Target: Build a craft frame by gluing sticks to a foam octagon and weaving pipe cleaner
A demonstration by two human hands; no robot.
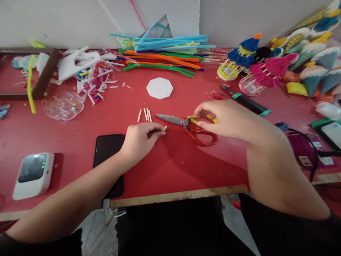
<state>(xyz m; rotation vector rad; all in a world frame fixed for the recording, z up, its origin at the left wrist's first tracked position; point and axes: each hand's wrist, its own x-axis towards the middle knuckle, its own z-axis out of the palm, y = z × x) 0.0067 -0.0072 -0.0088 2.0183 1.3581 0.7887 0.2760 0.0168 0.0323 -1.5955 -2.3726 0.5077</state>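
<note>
Scissors (183,122) near pale, perhaps wooden stick (165,128)

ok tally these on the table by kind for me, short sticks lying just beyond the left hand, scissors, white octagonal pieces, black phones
short sticks lying beyond the left hand: 4
scissors: 1 pair
white octagonal piece: 1
black phone: 1
total: 7
</note>
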